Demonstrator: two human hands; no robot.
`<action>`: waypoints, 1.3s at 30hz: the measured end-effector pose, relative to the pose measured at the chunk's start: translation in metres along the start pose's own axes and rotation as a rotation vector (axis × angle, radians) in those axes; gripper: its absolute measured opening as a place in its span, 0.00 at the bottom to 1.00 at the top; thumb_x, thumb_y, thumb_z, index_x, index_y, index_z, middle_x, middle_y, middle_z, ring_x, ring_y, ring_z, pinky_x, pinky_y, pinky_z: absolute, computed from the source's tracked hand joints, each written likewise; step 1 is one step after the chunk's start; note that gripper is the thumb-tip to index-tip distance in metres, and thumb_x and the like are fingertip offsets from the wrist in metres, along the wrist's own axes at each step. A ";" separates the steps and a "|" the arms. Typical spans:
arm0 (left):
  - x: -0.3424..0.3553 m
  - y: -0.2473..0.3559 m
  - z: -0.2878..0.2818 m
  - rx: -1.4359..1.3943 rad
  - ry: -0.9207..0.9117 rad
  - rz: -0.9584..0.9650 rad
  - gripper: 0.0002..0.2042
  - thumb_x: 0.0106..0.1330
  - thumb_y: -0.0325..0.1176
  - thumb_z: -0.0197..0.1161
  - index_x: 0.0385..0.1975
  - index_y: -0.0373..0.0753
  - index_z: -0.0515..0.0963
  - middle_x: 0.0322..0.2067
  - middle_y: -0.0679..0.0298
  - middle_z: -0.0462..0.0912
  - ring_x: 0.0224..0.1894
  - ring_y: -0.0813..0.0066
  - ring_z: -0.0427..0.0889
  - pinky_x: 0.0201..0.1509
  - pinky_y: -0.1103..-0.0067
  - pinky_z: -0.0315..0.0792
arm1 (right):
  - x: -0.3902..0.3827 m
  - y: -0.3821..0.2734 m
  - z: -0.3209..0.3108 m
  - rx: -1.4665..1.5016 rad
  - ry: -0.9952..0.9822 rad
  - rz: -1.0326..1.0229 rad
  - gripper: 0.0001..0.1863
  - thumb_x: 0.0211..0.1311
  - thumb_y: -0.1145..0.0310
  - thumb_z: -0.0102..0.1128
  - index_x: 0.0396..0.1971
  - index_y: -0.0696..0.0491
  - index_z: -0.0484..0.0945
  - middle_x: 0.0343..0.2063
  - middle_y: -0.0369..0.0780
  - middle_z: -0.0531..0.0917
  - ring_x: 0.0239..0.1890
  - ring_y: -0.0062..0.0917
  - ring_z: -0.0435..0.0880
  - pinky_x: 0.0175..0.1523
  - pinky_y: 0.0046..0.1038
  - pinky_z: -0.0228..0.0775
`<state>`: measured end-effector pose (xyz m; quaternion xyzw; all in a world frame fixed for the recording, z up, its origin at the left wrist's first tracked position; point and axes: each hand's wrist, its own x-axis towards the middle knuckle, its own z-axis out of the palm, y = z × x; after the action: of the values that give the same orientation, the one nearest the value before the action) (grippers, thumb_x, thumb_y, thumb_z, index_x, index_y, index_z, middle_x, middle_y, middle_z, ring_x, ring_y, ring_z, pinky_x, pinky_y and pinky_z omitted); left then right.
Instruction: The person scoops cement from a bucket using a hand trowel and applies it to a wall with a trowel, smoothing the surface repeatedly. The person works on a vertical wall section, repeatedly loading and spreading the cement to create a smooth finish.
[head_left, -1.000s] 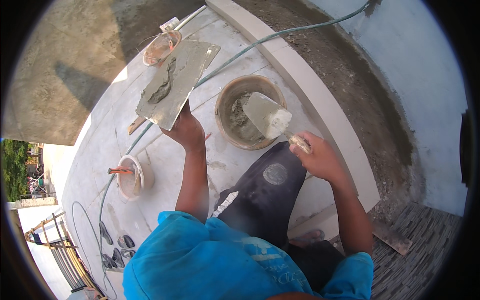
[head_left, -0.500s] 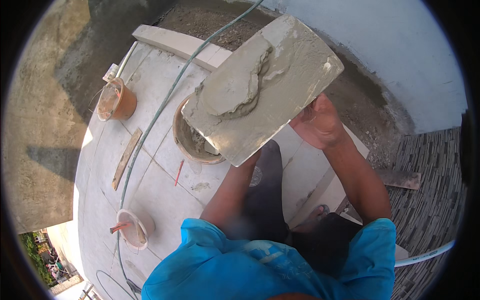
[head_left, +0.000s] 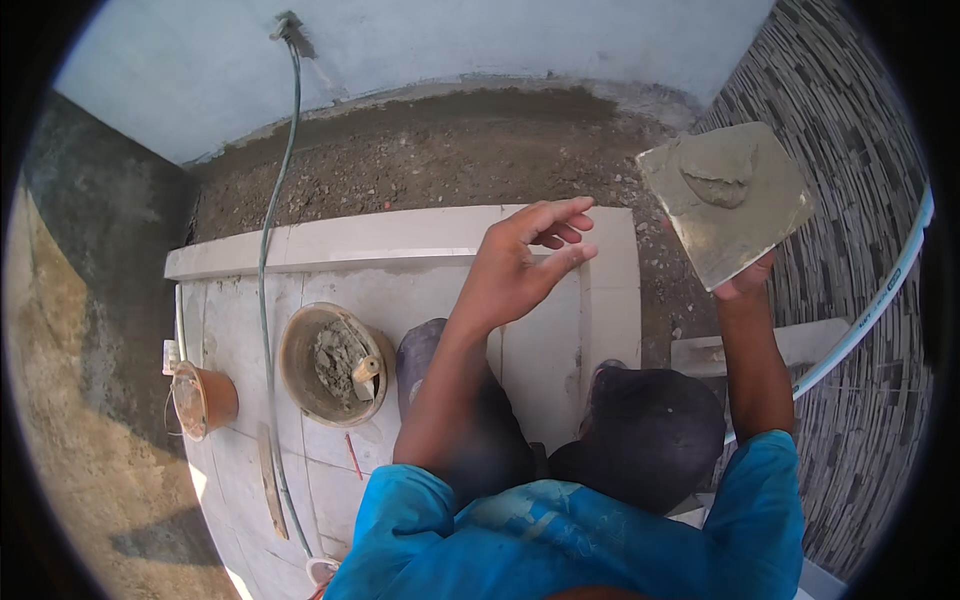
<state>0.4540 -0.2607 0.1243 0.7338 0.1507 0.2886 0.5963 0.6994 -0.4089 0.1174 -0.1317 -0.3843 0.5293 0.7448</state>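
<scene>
My right hand (head_left: 748, 277) grips a rectangular tile (head_left: 735, 235) from below, its fingers partly hidden beneath it. A mound of wet grey mortar (head_left: 715, 165) lies on the tile's upper face. The tile is held up to the right, beside the striped stone-clad wall. In front of my body my left hand (head_left: 530, 255) is raised over the pale tiled ledge, empty, with its thumb and fingers apart. Left of my knee stands a round bucket (head_left: 292, 350) of mortar, and a trowel (head_left: 366, 370) rests in it, handle showing.
Beyond the low white ledge (head_left: 400, 232) runs a strip of gravelly soil (head_left: 420, 175) against a pale wall. A green hose (head_left: 268, 300) crosses the tiled floor. Left stand a brown bucket (head_left: 222, 398) and a wooden strip (head_left: 268, 480). A light-blue pipe (head_left: 890, 290) curves at right.
The tile with mortar has moved from over the bucket to the right. My left hand has come off it, while my right still holds it. The view has turned.
</scene>
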 end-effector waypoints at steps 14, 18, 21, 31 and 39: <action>-0.018 -0.171 0.068 0.191 -0.049 -0.578 0.17 0.74 0.39 0.61 0.55 0.34 0.78 0.38 0.65 0.80 0.38 0.79 0.78 0.52 0.77 0.76 | -0.425 -0.029 0.023 0.076 0.855 -0.234 0.28 0.64 0.65 0.58 0.63 0.59 0.69 0.55 0.46 0.80 0.56 0.35 0.81 0.61 0.41 0.74; -0.011 -0.187 0.077 0.163 -0.131 -0.631 0.17 0.74 0.38 0.61 0.57 0.37 0.77 0.43 0.64 0.81 0.40 0.80 0.79 0.51 0.77 0.76 | -0.492 -0.013 0.036 -0.037 1.135 0.010 0.33 0.66 0.64 0.57 0.69 0.57 0.62 0.60 0.45 0.76 0.60 0.31 0.77 0.65 0.35 0.70; -0.004 -0.207 0.078 0.177 -0.184 -0.669 0.17 0.74 0.38 0.60 0.58 0.39 0.76 0.45 0.64 0.81 0.42 0.79 0.80 0.52 0.78 0.76 | -0.521 0.013 0.013 -0.080 1.333 0.178 0.35 0.67 0.60 0.58 0.71 0.55 0.60 0.61 0.43 0.74 0.61 0.29 0.76 0.66 0.33 0.68; 0.042 -0.206 0.050 0.403 -0.274 -0.788 0.18 0.77 0.37 0.56 0.63 0.40 0.73 0.49 0.63 0.80 0.46 0.77 0.78 0.57 0.75 0.73 | -0.630 0.135 -0.063 -0.214 1.259 0.921 0.40 0.66 0.46 0.61 0.70 0.53 0.62 0.65 0.44 0.71 0.70 0.33 0.63 0.73 0.38 0.52; 0.085 -0.190 0.001 0.509 -0.267 -0.819 0.22 0.78 0.40 0.53 0.68 0.38 0.67 0.56 0.58 0.75 0.53 0.70 0.75 0.63 0.72 0.70 | -0.647 0.178 -0.060 -0.300 1.186 1.090 0.34 0.65 0.44 0.63 0.65 0.48 0.70 0.58 0.38 0.78 0.63 0.28 0.71 0.69 0.35 0.56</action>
<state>0.5451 -0.1668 -0.0374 0.7673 0.4143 -0.1115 0.4766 0.5268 -0.9001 -0.3108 -0.6563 0.1248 0.6022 0.4370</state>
